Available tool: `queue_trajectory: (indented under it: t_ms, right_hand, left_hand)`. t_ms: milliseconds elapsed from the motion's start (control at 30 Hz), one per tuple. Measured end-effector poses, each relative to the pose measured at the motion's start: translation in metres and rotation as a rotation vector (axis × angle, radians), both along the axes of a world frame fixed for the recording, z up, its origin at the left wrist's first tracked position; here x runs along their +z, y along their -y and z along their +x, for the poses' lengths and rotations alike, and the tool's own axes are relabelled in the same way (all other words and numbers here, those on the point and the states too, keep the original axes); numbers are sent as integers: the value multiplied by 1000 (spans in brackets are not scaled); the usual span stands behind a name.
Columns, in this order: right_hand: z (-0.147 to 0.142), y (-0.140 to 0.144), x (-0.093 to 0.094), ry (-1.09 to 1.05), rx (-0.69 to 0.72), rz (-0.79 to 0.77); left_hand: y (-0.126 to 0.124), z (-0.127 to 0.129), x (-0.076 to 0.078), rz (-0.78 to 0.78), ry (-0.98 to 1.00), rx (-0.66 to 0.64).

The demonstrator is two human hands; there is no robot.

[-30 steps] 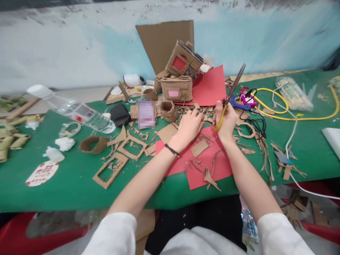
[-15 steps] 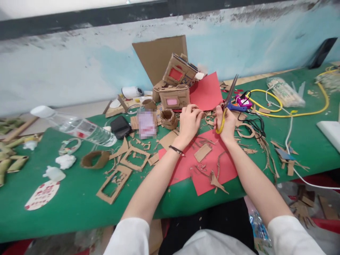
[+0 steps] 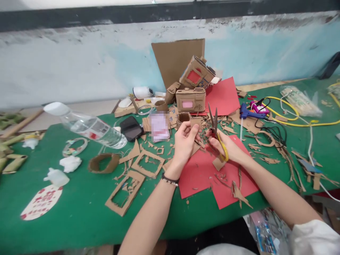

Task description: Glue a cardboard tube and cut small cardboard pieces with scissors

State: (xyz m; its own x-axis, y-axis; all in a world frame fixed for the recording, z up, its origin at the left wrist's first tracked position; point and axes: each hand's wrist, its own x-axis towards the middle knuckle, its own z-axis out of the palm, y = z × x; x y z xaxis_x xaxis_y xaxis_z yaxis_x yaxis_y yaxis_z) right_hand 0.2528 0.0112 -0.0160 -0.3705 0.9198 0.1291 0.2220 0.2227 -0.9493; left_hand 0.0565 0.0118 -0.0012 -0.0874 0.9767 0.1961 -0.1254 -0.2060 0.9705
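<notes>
My right hand (image 3: 232,147) grips scissors (image 3: 224,147) by their yellow handles, with the dark blades pointing up and spread apart. Beside it, my left hand (image 3: 183,143) is closed, thumb against fingers. A small flat piece of cardboard (image 3: 196,121) shows at its fingertips and appears pinched there, partly hidden. Below both hands lie sheets of red paper (image 3: 198,177) strewn with cardboard scraps. A cardboard ring (image 3: 183,117) stands just behind my left hand. Farther back sits a cardboard camera model (image 3: 190,99) with a pink panel, and a second model (image 3: 197,72) with a red panel leans above it.
A water bottle (image 3: 87,125), a black case (image 3: 131,128) and cut cardboard frames (image 3: 124,193) lie to the left. On the right are a blue glue gun (image 3: 252,112), a yellow cable (image 3: 294,115) and torn strips. A wall runs behind the green table (image 3: 87,212).
Both hands have drawn back nearer to me, and the left has closed. The scissors have turned, their blades now spread. The view has shifted left.
</notes>
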Motion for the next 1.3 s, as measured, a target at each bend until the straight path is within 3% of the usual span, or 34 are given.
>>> queue_trajectory:
  t_ms: [133, 333, 567, 733, 1067, 1300]
  right_hand:
    - [-7, 6, 5, -21, 57, -28]
    - [-8, 9, 2, 21, 120, -46]
    - [-12, 7, -9, -20, 66, -34]
    - [-9, 6, -14, 93, -15, 47]
    - [-8, 11, -11, 251, -144, 111]
    - [-4, 7, -1, 322, -130, 129]
  left_hand:
    - [5, 5, 6, -16, 132, -26]
    - [13, 14, 14, 27, 145, -56]
    - [17, 13, 19, 55, 117, -63]
    - [17, 17, 20, 69, 125, -101]
    - [13, 11, 20, 54, 53, -96]
    - [12, -6, 29, 52, -83, -220]
